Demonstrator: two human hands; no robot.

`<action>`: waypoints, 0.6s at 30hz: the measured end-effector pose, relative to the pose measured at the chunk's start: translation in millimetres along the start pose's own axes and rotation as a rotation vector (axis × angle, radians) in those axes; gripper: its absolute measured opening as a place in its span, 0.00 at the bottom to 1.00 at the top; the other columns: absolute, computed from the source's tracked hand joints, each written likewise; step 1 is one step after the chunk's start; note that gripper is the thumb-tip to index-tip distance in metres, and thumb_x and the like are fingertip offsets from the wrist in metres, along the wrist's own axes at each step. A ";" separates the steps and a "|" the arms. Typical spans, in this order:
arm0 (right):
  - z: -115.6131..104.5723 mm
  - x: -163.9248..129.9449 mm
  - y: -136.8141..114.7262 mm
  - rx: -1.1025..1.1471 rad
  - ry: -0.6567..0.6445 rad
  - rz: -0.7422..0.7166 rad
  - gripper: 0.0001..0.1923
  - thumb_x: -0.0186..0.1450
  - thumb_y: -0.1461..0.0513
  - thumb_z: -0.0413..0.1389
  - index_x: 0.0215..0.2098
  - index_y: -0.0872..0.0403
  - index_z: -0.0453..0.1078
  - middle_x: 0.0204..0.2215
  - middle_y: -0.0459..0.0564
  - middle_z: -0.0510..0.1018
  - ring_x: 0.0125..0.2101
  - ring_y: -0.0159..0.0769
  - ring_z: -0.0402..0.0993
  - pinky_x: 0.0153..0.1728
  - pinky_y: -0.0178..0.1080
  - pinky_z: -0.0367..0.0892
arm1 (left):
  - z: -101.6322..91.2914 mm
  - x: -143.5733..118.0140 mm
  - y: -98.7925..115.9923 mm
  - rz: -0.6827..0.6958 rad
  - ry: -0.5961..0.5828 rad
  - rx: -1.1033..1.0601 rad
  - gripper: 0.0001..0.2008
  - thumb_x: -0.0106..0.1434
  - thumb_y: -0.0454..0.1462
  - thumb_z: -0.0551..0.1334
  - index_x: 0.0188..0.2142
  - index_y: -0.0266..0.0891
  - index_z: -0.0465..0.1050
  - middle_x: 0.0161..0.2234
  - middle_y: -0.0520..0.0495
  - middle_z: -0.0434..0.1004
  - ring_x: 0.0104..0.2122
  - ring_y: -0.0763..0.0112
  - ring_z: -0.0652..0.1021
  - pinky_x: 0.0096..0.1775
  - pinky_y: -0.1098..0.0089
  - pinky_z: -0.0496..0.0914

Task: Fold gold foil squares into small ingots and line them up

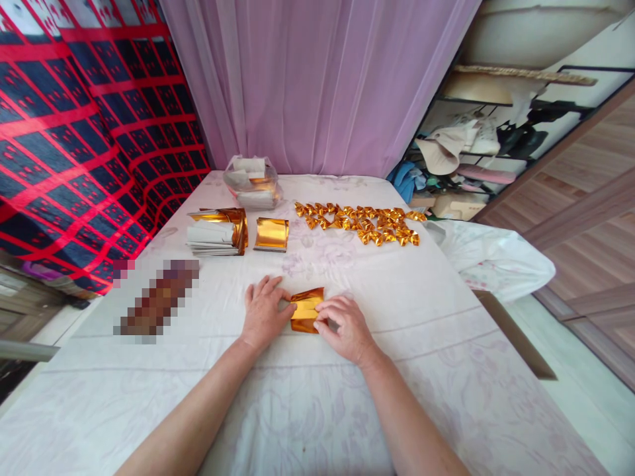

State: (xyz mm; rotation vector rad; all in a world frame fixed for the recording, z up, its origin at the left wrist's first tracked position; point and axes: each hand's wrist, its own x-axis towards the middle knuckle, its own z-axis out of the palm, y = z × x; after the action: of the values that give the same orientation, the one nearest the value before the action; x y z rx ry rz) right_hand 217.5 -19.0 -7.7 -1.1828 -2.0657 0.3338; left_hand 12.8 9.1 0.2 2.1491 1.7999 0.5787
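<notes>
A partly folded sheet of gold foil paper (306, 309) lies on the white cloth-covered table (317, 396) in front of me. My left hand (264, 312) rests flat on the cloth with its fingertips pressing the sheet's left edge. My right hand (342, 325) pinches the sheet's right side between thumb and fingers. Both hands touch the same sheet, which stays on the table.
Behind my hands lie a stack of gold and white sheets (218, 233), a single gold sheet (272, 234), a clear plastic bag of paper (251, 182) and several folded gold pieces in rows (362, 223). A blurred patch (159, 296) sits at the left. A curtain hangs behind.
</notes>
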 end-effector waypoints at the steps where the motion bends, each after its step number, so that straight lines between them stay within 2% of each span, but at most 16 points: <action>1: 0.0 0.1 -0.6 -0.010 0.001 -0.006 0.05 0.58 0.66 0.58 0.27 0.50 0.71 0.34 0.45 0.81 0.37 0.38 0.73 0.41 0.43 0.65 | -0.5 -0.4 0.4 0.002 0.004 -0.008 0.02 0.59 0.39 0.64 0.33 0.46 0.75 0.58 0.47 0.70 0.62 0.51 0.62 0.60 0.41 0.51; 5: 0.1 0.3 -3.4 -0.063 -0.015 -0.007 0.05 0.58 0.66 0.59 0.31 0.49 0.73 0.36 0.46 0.80 0.37 0.38 0.73 0.43 0.44 0.65 | -2.2 -2.1 -0.3 0.022 0.020 -0.068 0.02 0.60 0.37 0.62 0.31 0.45 0.73 0.54 0.49 0.74 0.61 0.52 0.64 0.60 0.41 0.50; 7: 0.6 0.0 -4.9 -0.094 -0.029 0.005 0.05 0.59 0.65 0.58 0.32 0.49 0.74 0.36 0.47 0.80 0.38 0.39 0.72 0.43 0.44 0.66 | -2.9 -2.5 -1.9 0.035 0.037 -0.118 0.02 0.61 0.37 0.61 0.32 0.45 0.72 0.50 0.49 0.77 0.57 0.54 0.69 0.59 0.42 0.50; 10: 2.8 -0.9 -7.5 -0.145 -0.043 0.024 0.06 0.61 0.65 0.57 0.35 0.49 0.75 0.35 0.49 0.79 0.37 0.39 0.72 0.41 0.42 0.67 | -2.5 -3.7 -4.4 0.042 0.053 -0.236 0.04 0.62 0.38 0.59 0.32 0.43 0.71 0.35 0.50 0.80 0.41 0.62 0.77 0.55 0.49 0.60; 12: 4.8 -1.5 -9.5 -0.169 -0.039 0.029 0.09 0.62 0.65 0.55 0.40 0.50 0.75 0.36 0.50 0.79 0.37 0.39 0.73 0.41 0.42 0.68 | -0.8 -5.8 -4.3 0.017 0.045 -0.363 0.06 0.62 0.39 0.58 0.31 0.42 0.70 0.28 0.52 0.77 0.31 0.67 0.77 0.46 0.60 0.68; 15: 7.6 -2.1 -13.0 -0.154 -0.001 0.022 0.14 0.65 0.64 0.52 0.48 0.52 0.72 0.40 0.52 0.78 0.41 0.40 0.74 0.44 0.42 0.70 | 2.4 -11.0 -0.1 -0.050 0.052 -0.614 0.07 0.61 0.41 0.58 0.34 0.41 0.70 0.28 0.52 0.77 0.29 0.71 0.76 0.36 0.70 0.70; 18: 8.5 -2.0 -17.7 -0.095 0.037 0.014 0.16 0.66 0.64 0.50 0.52 0.53 0.69 0.44 0.53 0.78 0.44 0.40 0.74 0.47 0.43 0.70 | 3.9 -16.4 7.1 -0.061 -0.002 -0.838 0.12 0.60 0.44 0.60 0.39 0.40 0.71 0.31 0.51 0.78 0.31 0.71 0.78 0.37 0.71 0.71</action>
State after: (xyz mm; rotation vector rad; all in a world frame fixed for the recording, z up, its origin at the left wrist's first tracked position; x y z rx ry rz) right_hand 200.8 -29.3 -5.1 -1.2511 -2.0616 0.2207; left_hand 18.4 -8.2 -2.0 1.5027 1.2670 1.0730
